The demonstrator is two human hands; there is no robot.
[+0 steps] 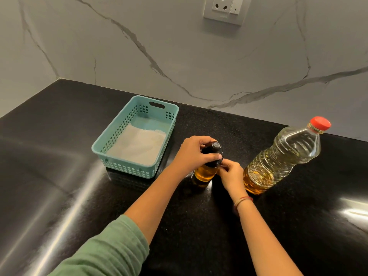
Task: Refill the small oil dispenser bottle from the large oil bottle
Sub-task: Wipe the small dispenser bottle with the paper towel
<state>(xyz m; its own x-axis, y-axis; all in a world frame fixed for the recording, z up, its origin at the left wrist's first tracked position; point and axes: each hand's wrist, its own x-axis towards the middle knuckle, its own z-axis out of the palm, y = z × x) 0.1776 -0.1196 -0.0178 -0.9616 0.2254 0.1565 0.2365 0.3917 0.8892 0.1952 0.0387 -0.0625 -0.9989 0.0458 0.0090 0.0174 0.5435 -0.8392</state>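
centre frame, the small oil dispenser bottle (205, 173) stands on the black counter (79, 196). left hand (194, 154) curls round its black cap (216, 145); right hand (231, 174) pinches its shoulder. likely slick and light, so steady the body low.

counter (59, 176): glossy black stone | basket (103, 145): teal plastic | wall (179, 46): veined marble
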